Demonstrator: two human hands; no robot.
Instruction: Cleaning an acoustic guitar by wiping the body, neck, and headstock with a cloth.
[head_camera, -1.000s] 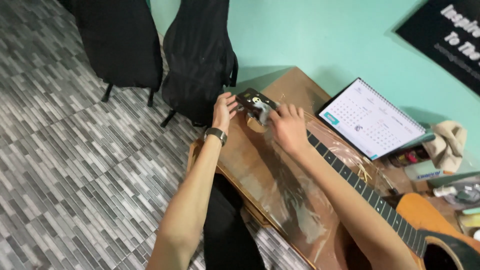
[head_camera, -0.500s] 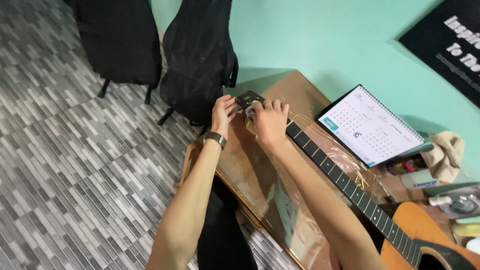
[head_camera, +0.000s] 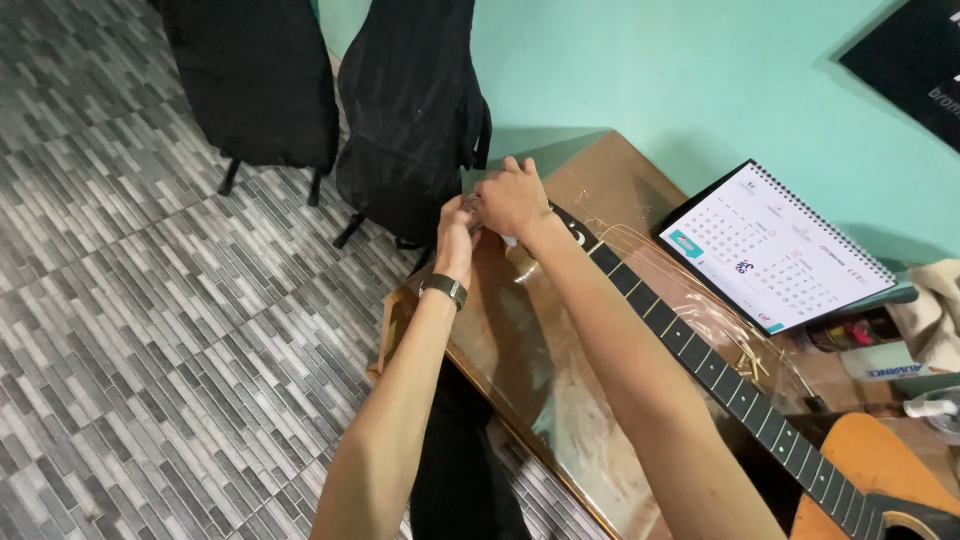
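A guitar repair workshop: guitar (head_camera: 800, 450) on workbench (head_camera: 560, 400), gig bags (head_camera: 410, 110) standing by.

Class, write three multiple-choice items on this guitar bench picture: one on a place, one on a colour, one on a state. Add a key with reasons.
1. Where does the calendar stand?
A. On the floor
B. On the table by the wall
C. On a chair

2. What colour is the wall?
A. Turquoise
B. Red
C. White

3. How are the two hands placed?
A. Far apart
B. Both in the lap
C. Close together at the guitar's head end

Key:
1 B, it leans near the wall beyond the guitar neck.
2 A, the painted surface is blue-green.
3 C, the left hand and right hand meet at the end of the neck.
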